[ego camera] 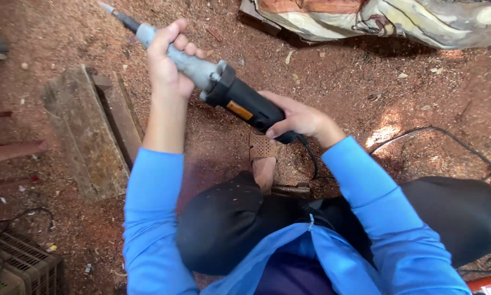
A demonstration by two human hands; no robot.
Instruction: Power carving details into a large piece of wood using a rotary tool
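Blue long sleeves (152, 218) and a pair of black-trousered knees (223, 224) fill the bottom of the view, closest to the camera, the person evidently sitting low over the ground. Just beyond the knees, held up in the air, is the long handheld power grinder (213, 82), with a grey metal neck, a black plastic body and a small orange label; it slants from lower right to upper left, its thin tip (106, 7) pointing toward the top left corner. The left hand (169, 63) is closed around the grey neck of the grinder, fingers wrapped over the top. The right hand (294, 117) is clamped on the rear of the black body, where a black power cord (311, 155) leaves the grinder and drops toward the knees. Directly below the grinder's body a foot in a perforated tan sandal (263, 150) rests on the reddish sawdust-covered ground (333, 76). Left of the grinder lies a weathered grey wooden plank (84, 131), flat on the sawdust, with a narrower strip of wood alongside it. Above and right of the grinder, at the top edge, sits a crumpled patterned cloth (409, 19) in cream and brown. Right of the grinder another thin black cable (436, 131) loops across the sawdust. Far below and left of the grinder, in the corner, is a dark slatted plastic crate (19, 265).
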